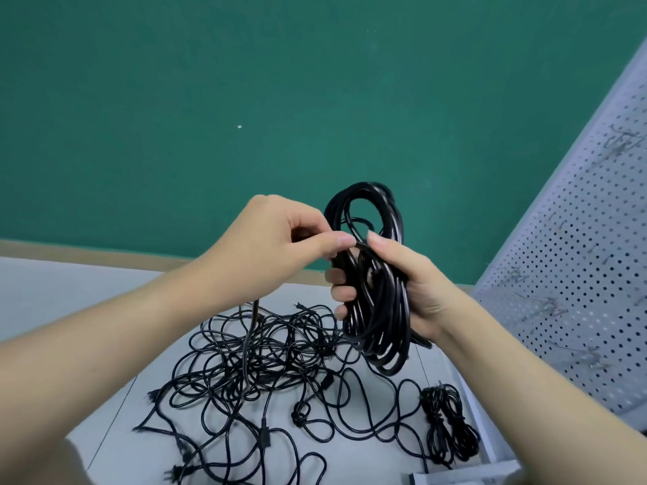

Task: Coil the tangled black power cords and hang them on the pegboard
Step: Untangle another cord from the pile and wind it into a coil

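A plain green wall (210, 99) backs a pale grey counter (87, 302), and a white perforated metal pegboard (577, 239) leans in on the right with thin wire hooks (546, 302) set in its holes.

On the counter's left and middle lies a loose tangle of thin black power cords (252, 362) with several plugs showing. Above it the left hand (280, 246) has thumb and forefinger pinched together on a strand that drops toward the heap. Just to its right, the right hand (406, 285) has its fingers (341, 295) curled round a thick coil of black power cord (378, 292), held upright in the air. Further right, near the counter's edge, a small bundled black cord (448, 425) lies already wound.

The step in hand looks to be laying the next loop onto the coil. It probably goes best if the left hand feeds the strand slack and untwisted, matching the earlier loops in size, while the right hand keeps the turns clamped so none slips. A snag in the heap below could drag the strand.
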